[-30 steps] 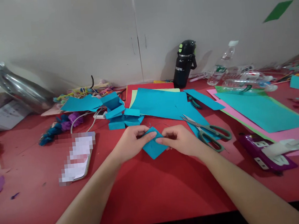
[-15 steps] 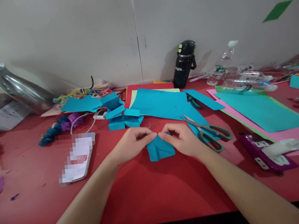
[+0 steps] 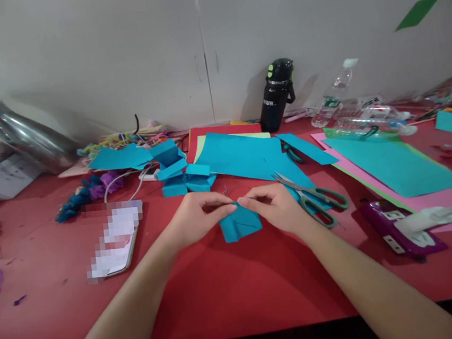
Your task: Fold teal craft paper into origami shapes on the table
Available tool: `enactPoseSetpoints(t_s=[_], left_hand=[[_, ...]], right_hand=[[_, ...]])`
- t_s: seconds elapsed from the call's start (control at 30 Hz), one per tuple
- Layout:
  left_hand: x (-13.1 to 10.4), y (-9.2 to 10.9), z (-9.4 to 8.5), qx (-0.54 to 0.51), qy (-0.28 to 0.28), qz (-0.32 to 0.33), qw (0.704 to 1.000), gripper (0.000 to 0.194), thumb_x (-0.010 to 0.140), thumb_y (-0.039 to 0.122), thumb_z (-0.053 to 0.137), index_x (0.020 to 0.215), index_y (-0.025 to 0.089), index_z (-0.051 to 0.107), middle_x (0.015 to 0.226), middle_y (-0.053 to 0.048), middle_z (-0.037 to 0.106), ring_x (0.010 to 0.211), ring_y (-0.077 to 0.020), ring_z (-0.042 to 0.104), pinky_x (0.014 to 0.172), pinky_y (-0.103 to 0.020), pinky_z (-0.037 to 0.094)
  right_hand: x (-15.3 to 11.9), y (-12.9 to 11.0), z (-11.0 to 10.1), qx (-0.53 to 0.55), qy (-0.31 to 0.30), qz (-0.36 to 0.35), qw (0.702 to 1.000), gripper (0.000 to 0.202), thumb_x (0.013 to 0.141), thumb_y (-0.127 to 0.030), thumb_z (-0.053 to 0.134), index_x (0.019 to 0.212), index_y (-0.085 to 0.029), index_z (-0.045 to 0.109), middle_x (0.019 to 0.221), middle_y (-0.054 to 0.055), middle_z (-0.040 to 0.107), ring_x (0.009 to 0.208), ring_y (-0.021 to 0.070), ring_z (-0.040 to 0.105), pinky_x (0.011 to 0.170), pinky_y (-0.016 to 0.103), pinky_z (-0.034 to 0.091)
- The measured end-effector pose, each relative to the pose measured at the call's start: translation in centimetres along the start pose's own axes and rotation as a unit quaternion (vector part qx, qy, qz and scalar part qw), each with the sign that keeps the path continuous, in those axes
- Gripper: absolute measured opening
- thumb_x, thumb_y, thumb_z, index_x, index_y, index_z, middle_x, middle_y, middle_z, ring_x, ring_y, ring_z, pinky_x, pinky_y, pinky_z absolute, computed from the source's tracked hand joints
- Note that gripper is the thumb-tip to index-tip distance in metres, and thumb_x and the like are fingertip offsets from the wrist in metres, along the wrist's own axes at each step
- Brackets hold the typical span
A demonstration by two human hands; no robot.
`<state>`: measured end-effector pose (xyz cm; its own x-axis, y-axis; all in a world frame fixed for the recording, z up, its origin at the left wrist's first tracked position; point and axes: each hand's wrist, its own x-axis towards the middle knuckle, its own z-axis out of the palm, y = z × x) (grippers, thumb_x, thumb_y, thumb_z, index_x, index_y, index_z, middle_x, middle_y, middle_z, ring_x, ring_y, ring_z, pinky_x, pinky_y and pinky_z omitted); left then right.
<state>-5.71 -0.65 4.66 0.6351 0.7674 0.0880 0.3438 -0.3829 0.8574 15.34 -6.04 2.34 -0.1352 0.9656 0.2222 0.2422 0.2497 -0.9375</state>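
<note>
Both the left hand [image 3: 198, 215] and the right hand [image 3: 273, 206], in the head view, pinch the top edge of a small blue paper [image 3: 239, 228] between thumb and forefinger, tips close together. A second ago it showed as a flat diamond, one corner toward six o'clock; now a creased, folded face shows, its broad edge at six. From the paper, scissors [image 3: 308, 196] lie near at two o'clock, folded blue pieces [image 3: 187, 179] at eleven, a phone [image 3: 116, 238] at nine.
</note>
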Motion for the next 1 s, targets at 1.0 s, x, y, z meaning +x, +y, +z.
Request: enactPoseSetpoints(t_s=[1.0], left_hand=[[0.2, -0.1, 0.7, -0.120, 0.008, -0.074, 0.990, 0.027, 0.078, 0.037, 0.079, 0.088, 0.018, 0.062, 0.082, -0.002, 0.072, 0.076, -0.0181, 0.071, 0.064, -0.029, 0.060]], right_hand=[[0.2, 0.1, 0.5, 0.013, 0.030, 0.008, 0.999, 0.045, 0.096, -0.054, 0.054, 0.065, -0.021, 0.049, 0.066, -0.002, 0.044, 0.064, 0.0139, 0.039, 0.059, 0.029, 0.034]])
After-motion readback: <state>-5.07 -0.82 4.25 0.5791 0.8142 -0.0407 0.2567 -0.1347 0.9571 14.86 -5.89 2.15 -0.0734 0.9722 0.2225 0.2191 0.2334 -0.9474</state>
